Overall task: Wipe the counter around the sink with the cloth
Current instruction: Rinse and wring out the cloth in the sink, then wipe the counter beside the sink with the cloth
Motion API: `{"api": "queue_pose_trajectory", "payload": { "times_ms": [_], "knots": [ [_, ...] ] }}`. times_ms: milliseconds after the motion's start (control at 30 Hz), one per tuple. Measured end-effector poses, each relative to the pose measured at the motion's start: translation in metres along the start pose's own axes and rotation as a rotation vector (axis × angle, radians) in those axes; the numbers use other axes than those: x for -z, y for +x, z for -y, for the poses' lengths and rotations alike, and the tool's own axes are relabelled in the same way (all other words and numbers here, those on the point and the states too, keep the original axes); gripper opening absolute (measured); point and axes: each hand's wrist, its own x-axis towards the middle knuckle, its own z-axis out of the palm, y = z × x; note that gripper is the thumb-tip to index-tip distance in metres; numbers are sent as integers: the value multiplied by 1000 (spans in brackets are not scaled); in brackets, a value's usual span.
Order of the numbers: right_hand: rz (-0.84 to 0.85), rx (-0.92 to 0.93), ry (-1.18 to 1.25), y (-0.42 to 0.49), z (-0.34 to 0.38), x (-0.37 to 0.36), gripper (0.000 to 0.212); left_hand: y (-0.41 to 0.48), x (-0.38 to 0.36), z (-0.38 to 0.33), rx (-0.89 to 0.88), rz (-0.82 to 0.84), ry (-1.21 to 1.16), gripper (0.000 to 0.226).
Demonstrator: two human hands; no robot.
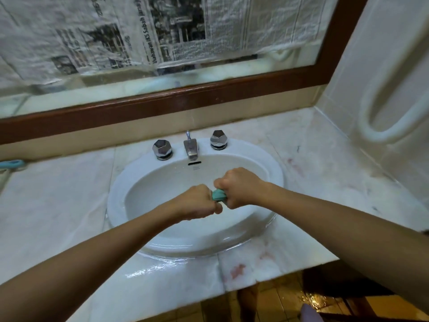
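A teal cloth (218,195) is bunched up tight between both fists, held over the white oval sink (148,248). My left hand (197,202) grips its left end and my right hand (239,187) grips its right end, so only a small part of the cloth shows between them. The pale marble counter (58,205) surrounds the sink, with a wet sheen along the front edge and reddish stains on the right side.
A chrome faucet (190,148) with two faceted knobs (162,148) (218,140) stands behind the basin. A wood-framed mirror (162,105) covered with newspaper lines the back wall. A light blue object (12,164) lies at the far left. A tiled wall closes off the right.
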Motion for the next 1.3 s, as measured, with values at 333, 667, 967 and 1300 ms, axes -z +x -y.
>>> {"api": "queue_pose_trajectory", "payload": {
  "times_ms": [333, 667, 967, 1300],
  "knots": [
    [418, -566, 1077, -54, 41, 23, 32, -1, 0, 57, -805, -437, 918, 31],
    [209, -674, 2279, -148, 55, 15, 34, 8, -34, 34, -1206, -887, 730, 52],
    [-204, -1141, 1892, -230, -11, -8, 27, 46, -130, 14, -645, -244, 353, 65],
    [60, -995, 248, -235, -127, -49, 68, 102, -147, -42, -268, -446, -2, 31]
  ]
}}
